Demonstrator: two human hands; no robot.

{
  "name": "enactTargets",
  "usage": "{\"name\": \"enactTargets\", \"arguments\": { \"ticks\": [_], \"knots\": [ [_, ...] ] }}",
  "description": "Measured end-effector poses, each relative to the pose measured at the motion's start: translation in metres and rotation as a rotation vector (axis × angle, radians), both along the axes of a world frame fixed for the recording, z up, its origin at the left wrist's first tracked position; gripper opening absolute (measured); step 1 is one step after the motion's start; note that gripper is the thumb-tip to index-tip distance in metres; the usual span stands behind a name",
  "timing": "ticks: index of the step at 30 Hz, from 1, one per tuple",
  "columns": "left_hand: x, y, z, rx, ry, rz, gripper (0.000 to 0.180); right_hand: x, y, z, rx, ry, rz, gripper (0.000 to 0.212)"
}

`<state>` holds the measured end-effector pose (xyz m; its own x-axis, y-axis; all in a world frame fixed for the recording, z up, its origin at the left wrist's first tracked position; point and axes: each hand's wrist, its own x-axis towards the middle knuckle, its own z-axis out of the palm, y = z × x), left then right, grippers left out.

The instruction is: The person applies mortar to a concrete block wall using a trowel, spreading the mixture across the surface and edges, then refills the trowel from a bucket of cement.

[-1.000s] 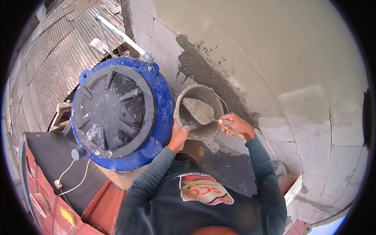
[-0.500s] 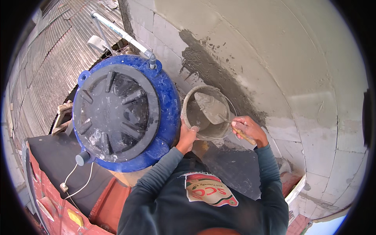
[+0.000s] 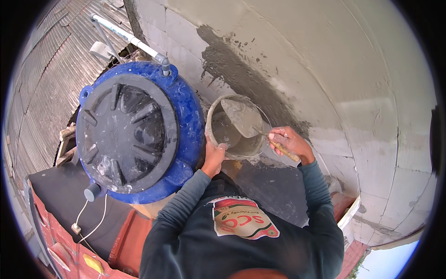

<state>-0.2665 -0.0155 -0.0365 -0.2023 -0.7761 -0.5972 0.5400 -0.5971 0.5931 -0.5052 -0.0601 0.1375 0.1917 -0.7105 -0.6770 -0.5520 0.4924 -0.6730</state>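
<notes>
My left hand (image 3: 214, 156) grips the near left rim of a mortar-caked bucket (image 3: 212, 122), its fingers closed around the edge. In my right hand (image 3: 292, 143) is the wooden handle of a trowel (image 3: 242, 117). The trowel's broad blade, coated in grey mortar, lies across the bucket's mouth toward the far side. Some grey mortar (image 3: 226, 132) shows inside the bucket below the blade. Behind the bucket, a dark band of wet mortar (image 3: 241, 69) runs along the lower part of the block wall (image 3: 183, 35).
A large blue water tank (image 3: 190, 116) with a black lid (image 3: 127, 135) stands close at the left, a white pipe (image 3: 127, 36) rising from it. Corrugated roofing (image 3: 51, 79) lies beyond. A white cable (image 3: 100, 223) hangs near the red metal sheet (image 3: 130, 242). Plastered wall (image 3: 316, 56) rises at right.
The view has shifted, so the tank, bucket and wall sit further left and slightly higher. Both hands keep their holds, and the trowel blade stays over the bucket, nearer its far rim.
</notes>
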Motion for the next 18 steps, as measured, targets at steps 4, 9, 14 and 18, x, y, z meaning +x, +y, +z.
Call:
{"name": "enactTargets", "arguments": {
  "ticks": [4,9,14,18],
  "knots": [
    [-0.002,0.001,-0.006,0.007,-0.024,-0.039,0.075,0.0,-0.004,0.007,0.012,-0.019,0.009,0.036],
    [-0.003,0.004,-0.012,0.024,-0.046,-0.072,0.077,0.009,-0.016,0.008,0.002,-0.033,0.027,0.037],
    [-0.008,0.013,-0.04,0.003,-0.144,-0.108,0.081,0.041,-0.053,0.0,0.027,-0.074,0.08,0.034],
    [-0.001,0.019,-0.044,0.024,-0.109,-0.123,0.092,0.079,-0.1,-0.019,0.163,-0.253,0.025,0.032]
  ]
}}
